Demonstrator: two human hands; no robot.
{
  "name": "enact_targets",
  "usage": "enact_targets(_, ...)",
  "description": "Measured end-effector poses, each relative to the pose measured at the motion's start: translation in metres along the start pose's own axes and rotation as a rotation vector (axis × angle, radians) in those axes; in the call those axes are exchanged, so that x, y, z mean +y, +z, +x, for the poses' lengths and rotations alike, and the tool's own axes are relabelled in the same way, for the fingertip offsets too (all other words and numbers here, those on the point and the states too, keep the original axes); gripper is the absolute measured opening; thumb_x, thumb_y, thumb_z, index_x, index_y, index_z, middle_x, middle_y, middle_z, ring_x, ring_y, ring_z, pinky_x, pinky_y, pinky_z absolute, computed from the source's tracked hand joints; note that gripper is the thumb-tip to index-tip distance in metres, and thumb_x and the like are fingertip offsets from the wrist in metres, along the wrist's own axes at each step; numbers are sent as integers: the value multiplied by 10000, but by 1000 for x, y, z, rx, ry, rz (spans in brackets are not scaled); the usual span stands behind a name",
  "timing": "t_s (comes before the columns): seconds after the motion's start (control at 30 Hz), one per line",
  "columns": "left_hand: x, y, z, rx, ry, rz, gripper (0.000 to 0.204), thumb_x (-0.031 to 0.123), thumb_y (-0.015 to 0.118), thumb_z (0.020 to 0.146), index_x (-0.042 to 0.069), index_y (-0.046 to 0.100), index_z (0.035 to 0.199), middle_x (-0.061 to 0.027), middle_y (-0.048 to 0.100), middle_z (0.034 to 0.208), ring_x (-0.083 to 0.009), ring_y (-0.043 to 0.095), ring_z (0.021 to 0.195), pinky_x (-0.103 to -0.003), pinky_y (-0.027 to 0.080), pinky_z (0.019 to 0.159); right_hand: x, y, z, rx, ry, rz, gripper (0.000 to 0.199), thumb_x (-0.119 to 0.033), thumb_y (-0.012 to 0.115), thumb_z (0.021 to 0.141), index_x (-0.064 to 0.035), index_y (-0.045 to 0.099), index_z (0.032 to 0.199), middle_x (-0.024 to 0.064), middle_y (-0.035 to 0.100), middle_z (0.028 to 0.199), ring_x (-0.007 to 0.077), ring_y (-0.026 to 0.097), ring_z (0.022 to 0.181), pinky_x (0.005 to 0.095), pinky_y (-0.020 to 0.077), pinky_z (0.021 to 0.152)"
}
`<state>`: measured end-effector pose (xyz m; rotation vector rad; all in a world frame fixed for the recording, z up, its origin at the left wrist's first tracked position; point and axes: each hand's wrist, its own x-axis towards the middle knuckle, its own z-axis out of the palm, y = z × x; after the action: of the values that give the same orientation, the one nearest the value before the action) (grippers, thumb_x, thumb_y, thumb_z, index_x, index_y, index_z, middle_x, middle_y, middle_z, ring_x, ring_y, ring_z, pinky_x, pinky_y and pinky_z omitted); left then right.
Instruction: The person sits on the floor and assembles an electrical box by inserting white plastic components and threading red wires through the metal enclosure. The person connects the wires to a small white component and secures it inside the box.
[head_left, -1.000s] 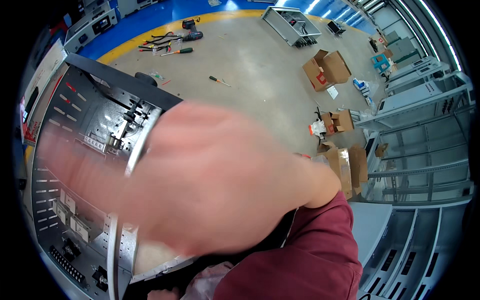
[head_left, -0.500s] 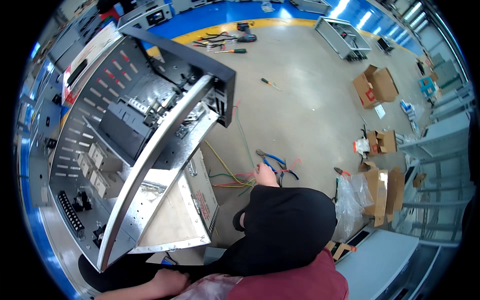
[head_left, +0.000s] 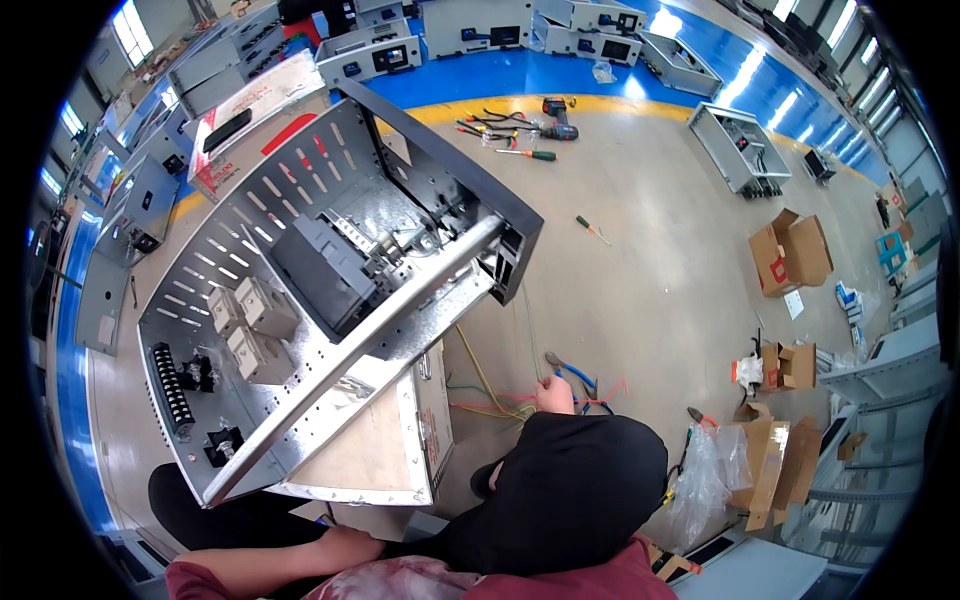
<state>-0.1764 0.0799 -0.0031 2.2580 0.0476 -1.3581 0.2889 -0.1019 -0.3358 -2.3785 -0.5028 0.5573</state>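
My right hand [head_left: 555,396] reaches down past my knee to the floor, its fingers closed at a bunch of thin wires. A red wire [head_left: 476,406] and a yellow-green wire [head_left: 472,358] run up to it. Just beyond the fingers lie blue-handled pliers [head_left: 576,374], partly hidden by the hand. My left hand [head_left: 352,547] rests low on my lap beside my thigh, its fingers not clear to see. In front of me on the left a grey metal cabinet [head_left: 350,350] sits tilted on a cardboard box [head_left: 432,425], with a black breaker [head_left: 322,272] and beige blocks [head_left: 262,310] inside.
Ahead on the floor lie a cordless drill [head_left: 560,122] and green-handled screwdrivers [head_left: 592,229]. Open cardboard boxes [head_left: 790,255] and plastic wrap [head_left: 700,480] lie to the right. More metal enclosures [head_left: 738,148] stand farther off, several on blue floor.
The view has tilted up and turned left, so the scene sits lower and farther right. My right hand stays down by the wires and pliers; my left hand remains on my lap.
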Motion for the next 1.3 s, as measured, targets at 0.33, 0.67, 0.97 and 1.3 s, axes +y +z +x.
enact_targets(0.33,49,-66,-37,340,-60,-19,375,396,575,1007,53,724,986,-185,735,750,-401,739,703,-513,599,636,27,-56,-65,-338,468,786,245,-189,726,953,26,745,1069,160,755,915,271,742,909,397,577,875)
enact_targets(0.67,80,-79,-57,512,-100,-197,371,430,586,1009,73,686,979,-189,700,679,-421,707,651,-524,579,642,17,-49,-126,-271,555,850,228,-168,711,968,24,736,1089,160,746,953,267,730,936,398,570,895)
enact_targets(0.97,77,-55,-35,504,-123,-235,341,370,606,1005,44,692,956,-180,713,694,-400,724,659,-514,594,620,25,-38,-155,-196,604,891,214,-148,697,981,22,727,1106,160,737,987,264,719,960,398,564,913)
enact_targets(1.3,80,-52,-35,539,-89,-232,341,367,611,999,41,693,946,-177,724,721,-390,733,681,-523,593,604,35,-51,-156,-64,598,940,201,-127,682,995,20,718,1126,160,728,1025,260,707,987,398,556,932)
